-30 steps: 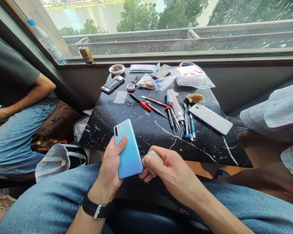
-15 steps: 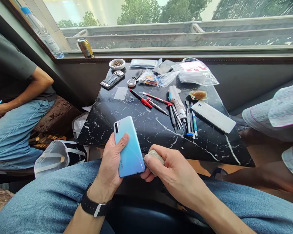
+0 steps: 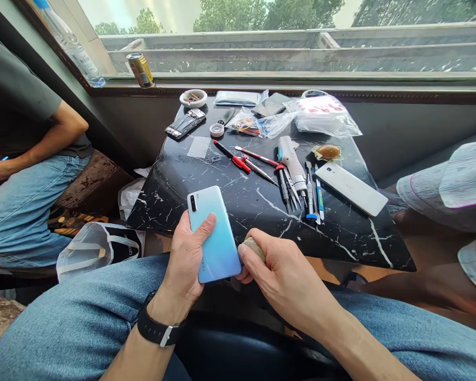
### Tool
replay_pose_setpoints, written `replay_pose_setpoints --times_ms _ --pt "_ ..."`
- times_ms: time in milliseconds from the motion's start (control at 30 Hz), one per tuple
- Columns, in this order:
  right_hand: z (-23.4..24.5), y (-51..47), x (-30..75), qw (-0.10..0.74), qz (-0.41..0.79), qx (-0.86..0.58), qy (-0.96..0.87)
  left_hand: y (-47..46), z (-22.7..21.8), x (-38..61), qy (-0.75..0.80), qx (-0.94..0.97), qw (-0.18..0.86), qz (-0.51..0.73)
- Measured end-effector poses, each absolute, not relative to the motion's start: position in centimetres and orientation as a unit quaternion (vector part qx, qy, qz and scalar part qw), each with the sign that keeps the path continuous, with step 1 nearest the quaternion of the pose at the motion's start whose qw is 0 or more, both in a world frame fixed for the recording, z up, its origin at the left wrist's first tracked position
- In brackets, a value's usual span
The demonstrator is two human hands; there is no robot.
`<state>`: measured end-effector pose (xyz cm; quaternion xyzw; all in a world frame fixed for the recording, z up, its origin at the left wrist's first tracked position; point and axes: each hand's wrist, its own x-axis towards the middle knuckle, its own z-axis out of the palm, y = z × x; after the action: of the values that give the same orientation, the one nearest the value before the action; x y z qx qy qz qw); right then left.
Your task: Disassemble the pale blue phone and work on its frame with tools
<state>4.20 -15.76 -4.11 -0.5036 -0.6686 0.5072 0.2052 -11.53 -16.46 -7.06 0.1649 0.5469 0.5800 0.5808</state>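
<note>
My left hand (image 3: 186,259) clamps a pale blue Oppo smartphone (image 3: 216,238), its back facing up, and my right hand (image 3: 283,275), just beside it at three o'clock, closes around a small beige block (image 3: 254,248). The black marble worktop (image 3: 341,238) lies beyond at twelve o'clock, with screwdrivers (image 3: 309,196) and tweezers (image 3: 291,188) at one o'clock.

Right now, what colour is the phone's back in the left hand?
Pale blue with a pearly sheen on the Oppo phone, best seen in the head view.
</note>
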Motion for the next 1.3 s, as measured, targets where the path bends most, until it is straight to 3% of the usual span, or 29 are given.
replay_pose_setpoints --times_ms 467,1133,1300 --pt "-4.9 -15.5 3.7 0.221 0.59 -0.51 -0.585 -16.3 -7.0 -11.4 0.566 0.18 0.558 0.579" --pt "-4.4 -14.7 4.7 0.128 0.728 -0.424 -0.523 -16.1 -7.3 -12.0 0.568 0.214 0.571 0.553" --pt "-4.6 -15.3 4.3 0.167 0.715 -0.436 -0.52 -16.0 -7.0 -12.3 0.551 0.199 0.589 0.556"
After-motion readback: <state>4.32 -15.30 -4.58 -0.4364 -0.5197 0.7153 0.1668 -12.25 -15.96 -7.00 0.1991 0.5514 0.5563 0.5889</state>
